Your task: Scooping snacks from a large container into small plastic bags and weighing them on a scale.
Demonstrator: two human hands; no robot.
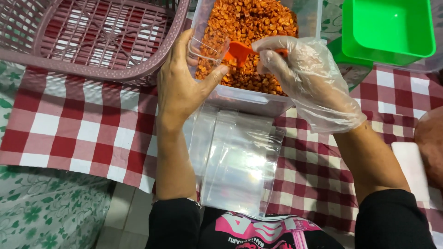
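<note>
Red-and-white checked cloth [83,133] over counter; mauve basket [92,37] far left, green tub [387,27] far right. Clear bin of orange snack pieces [249,41] at centre. Left hand [182,83], bare, pinching small clear bag [210,48] open at bin rim. Right hand [304,78], in loose plastic glove, closed round orange scoop [240,50] at bag mouth. Stack of empty clear bags [235,157] flat below bin. Risks, judged: bag mouth narrow, pinch light, so likely spill onto cloth if scoop tilts off-centre; loose glove may slip on handle.
</note>
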